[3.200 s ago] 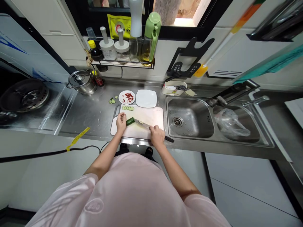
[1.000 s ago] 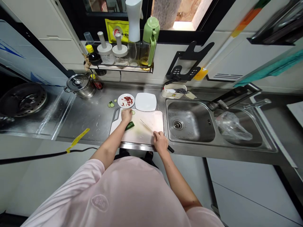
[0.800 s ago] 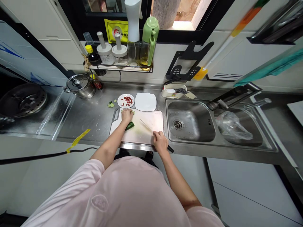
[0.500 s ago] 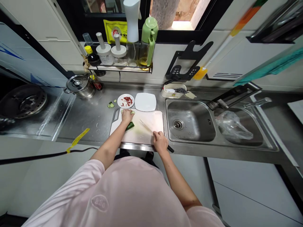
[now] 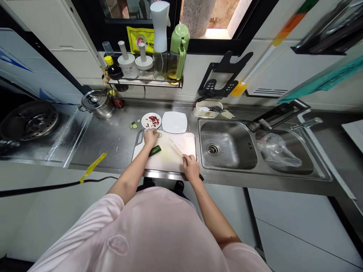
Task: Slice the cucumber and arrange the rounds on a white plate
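Note:
My right hand (image 5: 191,167) grips a kitchen knife (image 5: 176,147), its blade pointing away over the right half of the cutting board (image 5: 185,141). The end of the black handle shows below the palm. At the board's far left, my left hand (image 5: 150,138) has its fingers closed on cucumber slices, mostly hidden by the hand. One pale cucumber slice (image 5: 160,135) lies just right of the fingertips. A dark green piece of cucumber (image 5: 155,150) rests on the board by my left wrist.
Beyond the board stand a plate of chopped red pieces (image 5: 147,117) and a bare white plate (image 5: 174,122). Cucumber scraps (image 5: 133,125) lie on the steel counter. To the right is a double sink (image 5: 228,145) with a plastic bag (image 5: 279,149); a lidded pot (image 5: 98,104) stands left.
My left hand has shifted slightly left and its fingers have drawn in over the slices at the board's far edge. My right hand still holds the knife, with barely any movement.

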`<state>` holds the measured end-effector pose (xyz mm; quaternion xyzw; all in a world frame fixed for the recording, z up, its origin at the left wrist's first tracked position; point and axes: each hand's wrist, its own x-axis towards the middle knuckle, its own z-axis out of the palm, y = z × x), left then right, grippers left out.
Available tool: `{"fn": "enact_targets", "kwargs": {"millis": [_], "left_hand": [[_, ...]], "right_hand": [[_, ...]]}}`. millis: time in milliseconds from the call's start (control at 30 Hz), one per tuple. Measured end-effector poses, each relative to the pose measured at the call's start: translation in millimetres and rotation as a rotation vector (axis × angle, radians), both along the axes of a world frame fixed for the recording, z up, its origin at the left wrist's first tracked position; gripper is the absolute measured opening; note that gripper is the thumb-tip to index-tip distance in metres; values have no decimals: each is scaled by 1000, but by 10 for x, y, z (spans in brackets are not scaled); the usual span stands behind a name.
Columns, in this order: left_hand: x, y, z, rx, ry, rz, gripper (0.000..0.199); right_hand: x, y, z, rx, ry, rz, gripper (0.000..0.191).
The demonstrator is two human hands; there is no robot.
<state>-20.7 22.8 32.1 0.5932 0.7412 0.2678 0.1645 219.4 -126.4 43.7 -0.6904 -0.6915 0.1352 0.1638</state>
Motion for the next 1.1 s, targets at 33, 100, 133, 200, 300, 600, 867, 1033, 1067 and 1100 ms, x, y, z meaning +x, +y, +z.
{"fn": "enact_targets", "kwargs": {"millis": [33, 100, 133, 200, 300, 600, 867, 1033, 1067, 1100], "left_hand": [[-36, -29, 26, 29, -30, 25, 27], [-124, -110, 62, 81, -98, 78, 28], [-173, -160, 70, 96, -135, 108, 30], [-274, -276, 65, 114, -206, 155, 31], [-408, -471, 19, 126, -270, 195, 32], [-419, -961, -105, 127, -243, 69, 26], [-217, -1058, -29, 130, -187, -177, 22], [-149, -1037, -117, 194, -177, -293, 21], [-140, -1032, -142, 208, -173, -305, 20], [-133, -1027, -167, 223, -169, -313, 20]], "right_hand": [[-10, 14, 22, 9, 35, -5, 29], [-32, 50, 73, 37, 109, -9, 30], [-44, 70, 99, 58, 145, -9, 31], [-71, 113, 148, 106, 207, -13, 31], [-121, 176, 195, 170, 258, -25, 30], [-336, 290, 115, 26, 259, 71, 24], [-546, 314, 187, -213, 28, 202, 18], [-652, 302, 265, -315, -64, 267, 18], [-666, 297, 278, -330, -75, 276, 18], [-677, 293, 288, -343, -85, 285, 18]]}}
